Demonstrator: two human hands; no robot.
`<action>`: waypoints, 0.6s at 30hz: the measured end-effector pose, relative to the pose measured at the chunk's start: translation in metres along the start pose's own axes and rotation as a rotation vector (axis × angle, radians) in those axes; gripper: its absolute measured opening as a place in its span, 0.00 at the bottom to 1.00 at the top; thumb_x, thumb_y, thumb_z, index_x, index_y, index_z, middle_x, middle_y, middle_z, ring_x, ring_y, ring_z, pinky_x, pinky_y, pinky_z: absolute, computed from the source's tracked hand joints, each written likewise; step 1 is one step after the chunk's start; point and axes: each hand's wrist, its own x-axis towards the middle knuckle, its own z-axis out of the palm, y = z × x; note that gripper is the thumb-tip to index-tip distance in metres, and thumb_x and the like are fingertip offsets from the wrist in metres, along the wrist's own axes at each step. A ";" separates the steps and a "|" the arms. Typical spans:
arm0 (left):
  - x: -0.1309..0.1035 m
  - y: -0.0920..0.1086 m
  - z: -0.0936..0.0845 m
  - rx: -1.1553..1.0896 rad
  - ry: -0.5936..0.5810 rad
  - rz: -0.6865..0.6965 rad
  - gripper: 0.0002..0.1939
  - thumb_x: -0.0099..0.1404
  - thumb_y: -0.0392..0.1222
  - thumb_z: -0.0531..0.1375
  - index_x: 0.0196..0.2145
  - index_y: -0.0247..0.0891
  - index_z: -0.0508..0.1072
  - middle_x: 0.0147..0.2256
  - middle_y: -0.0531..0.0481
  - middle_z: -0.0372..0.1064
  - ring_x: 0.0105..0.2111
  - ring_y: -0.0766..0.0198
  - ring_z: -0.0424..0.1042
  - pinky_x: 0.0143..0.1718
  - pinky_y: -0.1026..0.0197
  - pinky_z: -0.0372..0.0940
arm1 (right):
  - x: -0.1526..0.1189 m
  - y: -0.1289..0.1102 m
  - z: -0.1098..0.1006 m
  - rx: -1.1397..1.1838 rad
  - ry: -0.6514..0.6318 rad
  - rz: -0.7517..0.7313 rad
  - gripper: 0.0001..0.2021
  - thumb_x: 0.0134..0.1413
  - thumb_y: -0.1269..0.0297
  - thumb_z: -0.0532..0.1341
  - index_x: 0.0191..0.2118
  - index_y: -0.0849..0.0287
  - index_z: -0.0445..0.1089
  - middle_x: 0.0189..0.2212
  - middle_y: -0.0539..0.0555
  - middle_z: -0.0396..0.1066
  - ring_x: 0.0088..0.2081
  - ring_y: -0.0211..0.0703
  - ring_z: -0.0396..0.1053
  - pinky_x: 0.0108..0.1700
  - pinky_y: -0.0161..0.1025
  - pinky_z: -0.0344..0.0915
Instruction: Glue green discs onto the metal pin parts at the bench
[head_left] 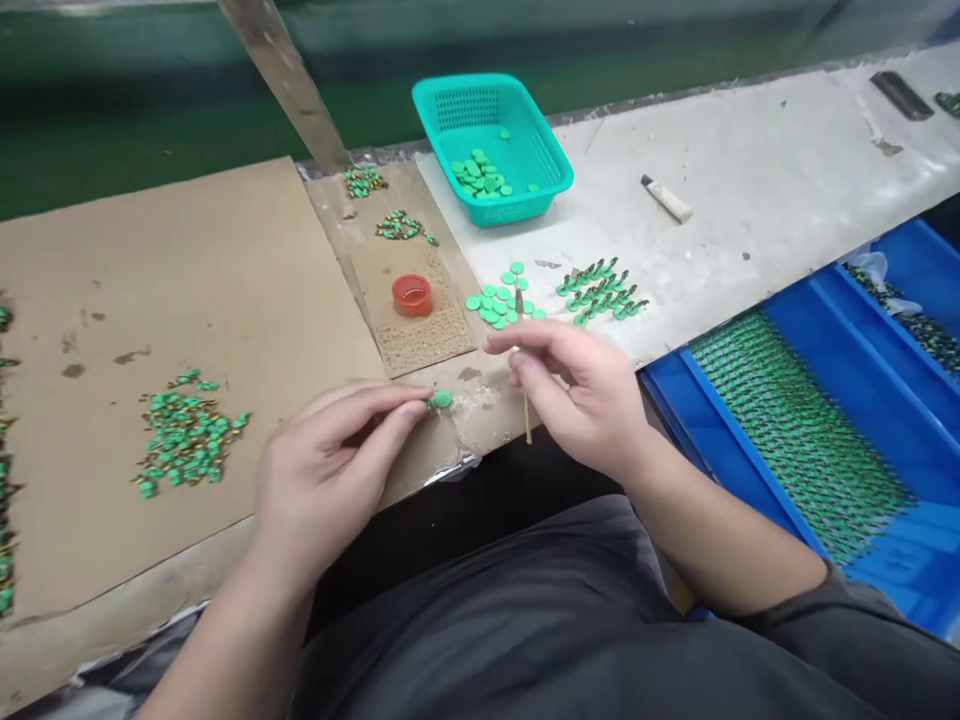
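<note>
Between thumb and index finger, my left hand [330,460] pinches a small piece with a green disc [442,399] near the table's front edge. My right hand [577,395] holds a thin stick [527,415] with a dark flat tip, its index finger stretched out. The tip reaches up to a group of loose green discs [493,304] on the table. Right of these lie several green discs with dark pieces standing on them [602,292]. A red cup [412,295] stands on a brown board, up and left of the pinched disc.
A turquoise basket [556,172] with green discs stands at the back. Small green-and-gold pieces [187,435] lie on cardboard [300,300] at left. A tube [667,199] lies back right. Blue trays [757,450] with rows of green pieces are beyond the table's right front edge.
</note>
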 end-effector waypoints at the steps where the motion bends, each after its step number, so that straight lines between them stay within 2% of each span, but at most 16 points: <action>1: 0.003 -0.002 0.004 0.016 0.000 -0.001 0.07 0.78 0.49 0.70 0.43 0.55 0.90 0.42 0.57 0.89 0.41 0.65 0.86 0.47 0.64 0.78 | 0.002 0.000 0.003 0.040 0.034 0.015 0.10 0.80 0.67 0.62 0.59 0.54 0.76 0.53 0.56 0.88 0.56 0.46 0.87 0.58 0.45 0.87; 3: 0.004 -0.003 0.010 0.041 0.025 -0.023 0.06 0.78 0.50 0.70 0.44 0.54 0.90 0.43 0.56 0.89 0.42 0.65 0.86 0.48 0.63 0.78 | 0.004 -0.002 0.010 0.114 0.082 0.044 0.11 0.80 0.66 0.63 0.62 0.51 0.72 0.53 0.53 0.86 0.54 0.45 0.88 0.55 0.43 0.87; 6: 0.001 -0.002 0.014 0.082 0.050 -0.029 0.06 0.78 0.50 0.71 0.45 0.52 0.91 0.45 0.56 0.89 0.43 0.63 0.86 0.51 0.61 0.78 | 0.005 -0.004 0.013 0.141 0.054 0.027 0.15 0.82 0.64 0.65 0.67 0.48 0.69 0.66 0.53 0.81 0.56 0.44 0.88 0.64 0.45 0.84; 8: 0.000 0.001 0.015 0.106 0.056 -0.025 0.06 0.78 0.49 0.71 0.45 0.52 0.91 0.45 0.56 0.89 0.44 0.63 0.87 0.52 0.61 0.78 | 0.003 -0.004 0.011 0.119 0.003 0.010 0.14 0.82 0.65 0.65 0.67 0.51 0.71 0.72 0.53 0.76 0.57 0.41 0.87 0.66 0.42 0.82; 10: -0.001 0.002 0.016 0.122 0.064 -0.028 0.05 0.78 0.48 0.71 0.45 0.52 0.91 0.44 0.56 0.89 0.44 0.63 0.87 0.51 0.61 0.79 | 0.001 -0.001 0.008 0.055 -0.031 0.001 0.10 0.82 0.65 0.65 0.62 0.55 0.75 0.67 0.54 0.81 0.56 0.42 0.87 0.62 0.41 0.84; 13: 0.000 0.002 0.017 0.118 0.088 -0.036 0.04 0.77 0.48 0.72 0.45 0.54 0.91 0.44 0.57 0.89 0.44 0.64 0.87 0.51 0.62 0.79 | -0.004 0.007 0.008 -0.062 -0.054 -0.019 0.04 0.81 0.65 0.66 0.51 0.55 0.80 0.51 0.52 0.87 0.50 0.44 0.86 0.56 0.41 0.84; 18: 0.000 0.000 0.018 0.117 0.076 -0.025 0.04 0.77 0.47 0.73 0.45 0.54 0.91 0.44 0.58 0.89 0.44 0.65 0.87 0.52 0.63 0.78 | -0.009 0.014 0.012 -0.105 -0.017 -0.021 0.06 0.82 0.65 0.65 0.48 0.55 0.79 0.47 0.51 0.85 0.45 0.42 0.84 0.52 0.39 0.82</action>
